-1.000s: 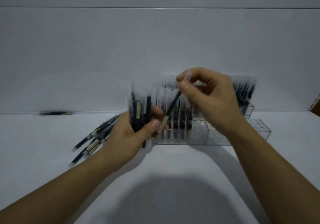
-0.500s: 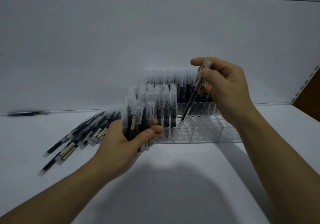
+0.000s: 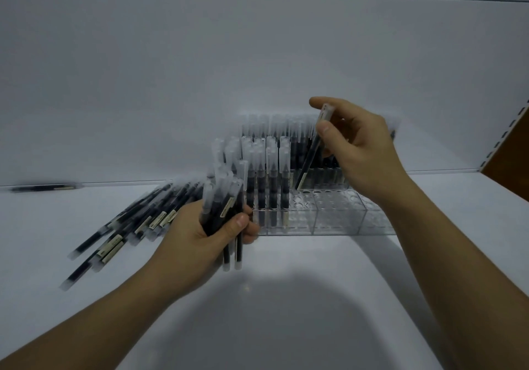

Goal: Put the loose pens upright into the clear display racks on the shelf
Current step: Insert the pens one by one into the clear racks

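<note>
My left hand [image 3: 200,235] grips a bundle of dark pens with frosted caps [image 3: 226,206], held upright just left of the front clear rack [image 3: 335,212]. My right hand [image 3: 357,143] pinches a single pen [image 3: 310,152] by its cap end, tilted, with its lower tip at the holes of the front rack. Several pens [image 3: 269,181] stand upright in the rack's left part. Behind it a back rack [image 3: 286,129] is full of capped pens, partly hidden by my right hand.
A heap of loose pens [image 3: 134,221] lies fanned on the white shelf [image 3: 286,298] to the left. One stray pen [image 3: 43,188] lies far left by the back wall. A brown upright with slots [image 3: 506,140] bounds the shelf on the right.
My right hand carried the single pen from the bundle over to the rack and lowered its tip to the holes. The view shifted, so the racks sit further left.
</note>
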Tool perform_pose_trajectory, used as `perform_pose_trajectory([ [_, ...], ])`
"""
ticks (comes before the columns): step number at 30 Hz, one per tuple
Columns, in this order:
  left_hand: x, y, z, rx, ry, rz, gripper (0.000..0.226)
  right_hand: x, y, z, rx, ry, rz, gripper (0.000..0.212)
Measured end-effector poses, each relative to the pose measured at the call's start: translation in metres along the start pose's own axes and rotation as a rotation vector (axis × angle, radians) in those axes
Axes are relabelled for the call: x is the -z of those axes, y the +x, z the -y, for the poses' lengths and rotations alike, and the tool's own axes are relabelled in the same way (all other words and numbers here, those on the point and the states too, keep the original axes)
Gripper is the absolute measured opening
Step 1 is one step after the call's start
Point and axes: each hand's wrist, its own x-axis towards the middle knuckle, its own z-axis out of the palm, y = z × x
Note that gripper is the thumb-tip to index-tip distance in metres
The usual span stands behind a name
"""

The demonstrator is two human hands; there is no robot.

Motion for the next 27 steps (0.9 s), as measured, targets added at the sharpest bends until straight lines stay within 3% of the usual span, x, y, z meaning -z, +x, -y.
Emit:
perform_pose_trajectory([
  [8,-0.002,-0.001,-0.006,0.036,-0.185,0.011,0.029,-0.004,-0.004,-0.003,0.051,-0.087,0.115,0.039],
  [15,-0.002,-0.002,-0.007,0.064,-0.045,0.099,0.032,-0.006,-0.008,0.0,0.079,-0.202,0.167,0.03],
  [20,-0.002,-0.003,-0.007,0.043,-0.079,0.057,0.031,-0.008,-0.01,0.0,0.093,-0.245,0.221,0.03],
  [23,-0.003,-0.003,-0.007,0.054,-0.109,0.042,0.031,-0.007,-0.011,0.001,0.118,-0.235,0.194,0.025],
  [27,-0.004,-0.005,-0.007,0.056,-0.102,0.03,0.027,-0.012,-0.013,0.012,0.234,-0.204,0.009,0.018],
])
